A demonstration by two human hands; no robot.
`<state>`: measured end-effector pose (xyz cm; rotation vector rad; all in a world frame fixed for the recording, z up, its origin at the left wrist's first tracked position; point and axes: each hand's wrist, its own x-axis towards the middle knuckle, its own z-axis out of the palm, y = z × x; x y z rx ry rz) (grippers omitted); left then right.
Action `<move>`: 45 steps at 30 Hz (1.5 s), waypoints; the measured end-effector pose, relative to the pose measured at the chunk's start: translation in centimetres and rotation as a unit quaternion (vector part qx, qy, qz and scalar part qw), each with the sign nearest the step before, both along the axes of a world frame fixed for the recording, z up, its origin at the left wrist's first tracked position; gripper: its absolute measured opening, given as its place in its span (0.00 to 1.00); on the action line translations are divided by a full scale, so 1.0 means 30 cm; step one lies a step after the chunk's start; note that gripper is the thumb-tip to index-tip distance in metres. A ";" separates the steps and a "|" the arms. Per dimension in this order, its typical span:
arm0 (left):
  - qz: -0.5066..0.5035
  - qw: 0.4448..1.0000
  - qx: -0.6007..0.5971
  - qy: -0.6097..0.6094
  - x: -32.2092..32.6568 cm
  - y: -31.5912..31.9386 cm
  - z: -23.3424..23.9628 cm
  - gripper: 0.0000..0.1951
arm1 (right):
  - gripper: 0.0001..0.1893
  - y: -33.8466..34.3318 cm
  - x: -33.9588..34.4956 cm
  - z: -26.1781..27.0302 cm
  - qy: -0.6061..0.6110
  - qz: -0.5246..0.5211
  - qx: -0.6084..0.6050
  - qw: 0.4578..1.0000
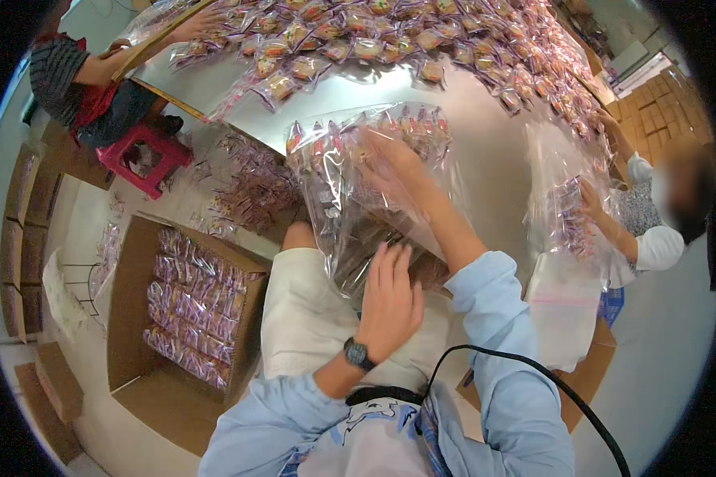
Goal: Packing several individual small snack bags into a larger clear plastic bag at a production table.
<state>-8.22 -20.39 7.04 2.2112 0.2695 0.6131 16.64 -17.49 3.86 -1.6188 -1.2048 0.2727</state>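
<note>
A large clear plastic bag (334, 197) lies over the near edge of the metal table, its lower part hanging above my lap. Rows of small wrapped packets (414, 124) stand along the bag's far end. My right hand (394, 164) reaches inside the bag, its fingers beside the packets; plastic glare blurs whether it grips one. My left hand (391, 301), with a black watch at the wrist, is by the bag's near part, palm facing the plastic, fingers extended and holding nothing.
Loose wrapped packets (367, 47) cover the table's far side. An open cardboard box (125, 310) at left holds rows of packets. Flat clear bags (564, 310) lie at right. One co-worker (650, 226) handles a bag at right; another person (74, 89) is beside a red stool (146, 155).
</note>
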 end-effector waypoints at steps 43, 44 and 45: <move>0.283 0.950 -0.122 -0.040 0.512 0.416 -0.120 0.14 | 0.26 0.039 0.050 0.088 -0.285 -0.220 -0.070 0.930; 0.286 0.951 -0.090 -0.075 0.510 0.426 -0.140 0.16 | 0.26 0.038 0.038 0.084 -0.297 -0.223 -0.066 0.926; 0.285 0.951 -0.088 -0.076 0.506 0.436 -0.146 0.16 | 0.27 0.034 0.031 0.089 -0.310 -0.228 -0.065 0.921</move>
